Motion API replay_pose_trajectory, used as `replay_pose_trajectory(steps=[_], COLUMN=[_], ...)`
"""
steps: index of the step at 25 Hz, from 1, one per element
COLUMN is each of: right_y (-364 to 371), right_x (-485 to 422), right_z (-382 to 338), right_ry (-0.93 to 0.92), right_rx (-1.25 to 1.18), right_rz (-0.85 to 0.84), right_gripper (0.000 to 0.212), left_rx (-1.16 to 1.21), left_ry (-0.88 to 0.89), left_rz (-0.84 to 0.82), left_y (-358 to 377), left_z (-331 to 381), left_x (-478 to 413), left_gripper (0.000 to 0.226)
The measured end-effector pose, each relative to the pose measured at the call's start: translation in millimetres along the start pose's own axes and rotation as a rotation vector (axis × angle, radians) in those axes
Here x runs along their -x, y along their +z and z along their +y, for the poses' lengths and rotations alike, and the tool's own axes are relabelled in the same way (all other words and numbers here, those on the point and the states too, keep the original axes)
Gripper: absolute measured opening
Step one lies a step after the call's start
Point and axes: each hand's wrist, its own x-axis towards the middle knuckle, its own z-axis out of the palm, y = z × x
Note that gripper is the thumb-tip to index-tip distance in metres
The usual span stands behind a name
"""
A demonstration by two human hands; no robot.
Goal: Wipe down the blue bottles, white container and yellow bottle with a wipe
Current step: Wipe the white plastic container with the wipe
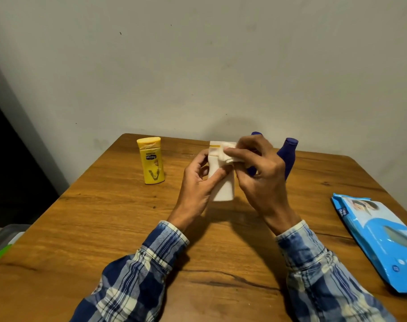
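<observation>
Plaid cotton sleeves (137, 275) fill the bottom of the frame. At centre, the right hand (260, 180) pinches a crumpled white wipe (228, 154) against the cap end of a smooth, flat-sided white container (223, 187). The left hand (197, 182) curls round its body, apparently steadying it for the rub. Two dark blue bottles (288, 156) stand just behind the right hand. A glossy yellow bottle (151, 161) waits upper left on the grained wooden table (104, 217), and a soft blue wipes pack (379, 238) lies at right.

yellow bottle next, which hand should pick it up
Left, probably. The yellow bottle stands to the left of the left hand, which only grips the white container and could set it down. The right hand holds the wipe and lies farther away.
</observation>
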Motion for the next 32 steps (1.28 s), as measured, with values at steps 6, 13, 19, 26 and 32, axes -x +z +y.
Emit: replay_pose_trajectory(steps=[6,13,19,26,32], right_y=[0,-20,-10,-6,-8], right_x=[-2,-11,-12,-8,-8], right_z=[-6,9,1,-15,-18], right_ry=[-0.078,0.262,0.105,-0.047,-0.058], right_rx=[0.073,-0.063,0.034,0.024,-0.023], right_rz=[-0.157,0.262,-0.053,-0.187,-0.235], right_gripper=[0.015,0.019,0.028,0.028,0.026], left_rx=[-0.021,-0.172,-0.293,-0.297,-0.254], left_ry=[0.019,0.056,0.139,0.185,0.18], left_rz=[-0.008,0.047,-0.002,0.037,0.001], left_y=[-4,-6,-6,-5,-8], left_z=[-5,-9,-9,-13,-14], left_x=[-2,-3,1,2,0], left_gripper=[0.041,0.049,0.049,0.045,0.046])
